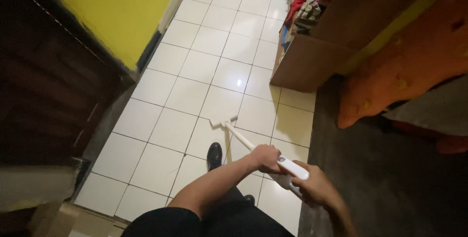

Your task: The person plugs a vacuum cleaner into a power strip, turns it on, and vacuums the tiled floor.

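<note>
Home room, white tiled floor (195, 66), cluttered wooden shelf (312, 56), yellow wall (122, 8)

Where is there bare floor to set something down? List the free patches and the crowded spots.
Free: the white tiled floor between the yellow wall and the wooden shelf unit, ahead of the mop head. Crowded: near the black shoe, where left hand and right hand grip the white handle.

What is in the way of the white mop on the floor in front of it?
Nothing visible. Both hands, left hand and right hand, grip the white mop handle, and its head rests on bare white tiles. The wooden shelf stands off to the right; the black shoe is behind the head.
</note>
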